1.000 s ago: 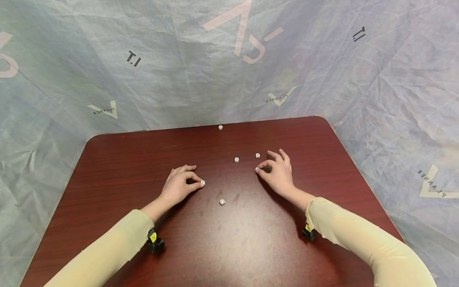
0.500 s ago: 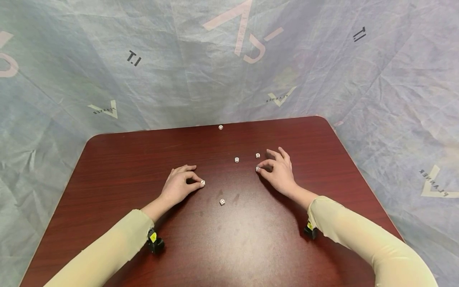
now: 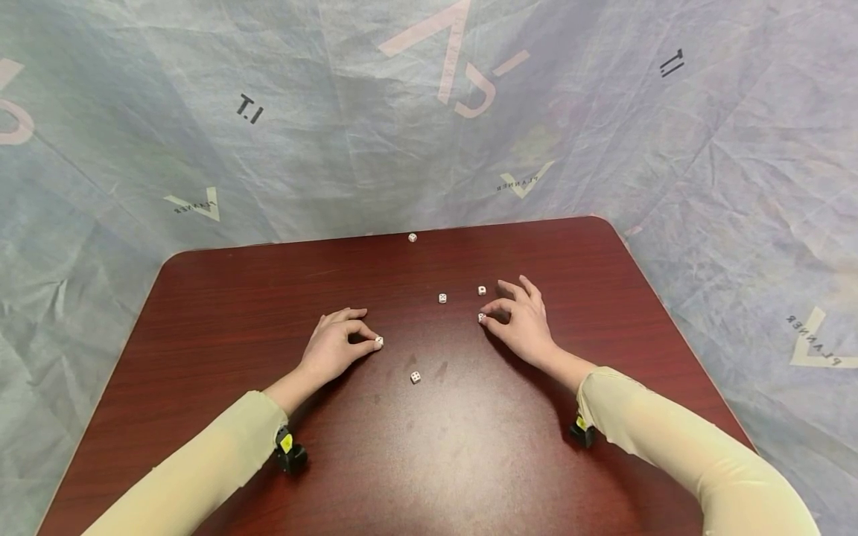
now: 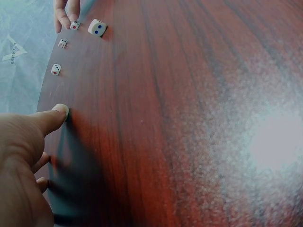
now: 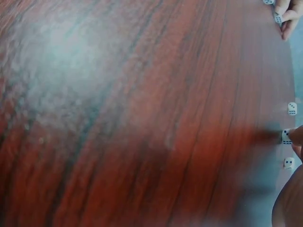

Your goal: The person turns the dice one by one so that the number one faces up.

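Between thumb and index finger, my left hand (image 3: 335,342) pinches a white die (image 3: 379,342) left of the table's middle; the thumb hides most of that die in the left wrist view. My right hand (image 3: 524,325) pinches another white die (image 3: 482,318) by its fingertips, its other fingers extended. Just beyond the right fingertips sits a die showing one large pip (image 3: 482,290). Left of it lies a die with several pips up (image 3: 442,298). A die (image 3: 415,377) rests nearer the body, between the hands. Dark pips show on the right hand's die (image 5: 286,136) in the right wrist view.
One more die (image 3: 412,237) lies at the far edge of the dark red wooden table (image 3: 281,275). Grey printed cloth (image 3: 369,149) hangs behind and along both sides. Black wrist cameras (image 3: 291,451) sit under the sleeves, and light glares off the near tabletop.
My right hand has shifted very slightly to the right, and the die at its fingertips has turned a little. The left hand and the loose dice have stayed where they were.
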Demonstrator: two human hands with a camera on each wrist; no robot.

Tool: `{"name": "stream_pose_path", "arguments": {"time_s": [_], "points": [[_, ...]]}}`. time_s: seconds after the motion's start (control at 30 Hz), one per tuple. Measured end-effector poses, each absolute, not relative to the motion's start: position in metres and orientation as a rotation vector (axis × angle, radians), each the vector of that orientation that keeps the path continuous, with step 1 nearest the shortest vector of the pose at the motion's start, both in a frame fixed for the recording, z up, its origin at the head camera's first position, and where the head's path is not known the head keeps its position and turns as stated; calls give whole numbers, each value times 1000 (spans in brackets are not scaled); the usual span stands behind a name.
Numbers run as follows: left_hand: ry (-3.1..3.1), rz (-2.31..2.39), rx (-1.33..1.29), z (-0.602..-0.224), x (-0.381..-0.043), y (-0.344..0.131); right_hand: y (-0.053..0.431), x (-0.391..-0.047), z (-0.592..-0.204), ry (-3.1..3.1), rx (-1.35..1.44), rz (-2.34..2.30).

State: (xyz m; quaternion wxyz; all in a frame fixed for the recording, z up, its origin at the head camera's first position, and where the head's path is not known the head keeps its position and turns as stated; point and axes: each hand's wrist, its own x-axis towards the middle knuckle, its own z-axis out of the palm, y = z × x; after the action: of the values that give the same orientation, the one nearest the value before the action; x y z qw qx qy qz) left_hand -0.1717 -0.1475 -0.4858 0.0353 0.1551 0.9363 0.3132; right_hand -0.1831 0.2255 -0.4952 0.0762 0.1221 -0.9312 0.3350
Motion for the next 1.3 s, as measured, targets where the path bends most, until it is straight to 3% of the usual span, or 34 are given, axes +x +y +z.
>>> {"name": "stream_pose_path", "arguments": {"time_s": [1.3], "points": [[2881,963,468,-486,-172,-147,229,-190,-482,-2867,507,769]]}}
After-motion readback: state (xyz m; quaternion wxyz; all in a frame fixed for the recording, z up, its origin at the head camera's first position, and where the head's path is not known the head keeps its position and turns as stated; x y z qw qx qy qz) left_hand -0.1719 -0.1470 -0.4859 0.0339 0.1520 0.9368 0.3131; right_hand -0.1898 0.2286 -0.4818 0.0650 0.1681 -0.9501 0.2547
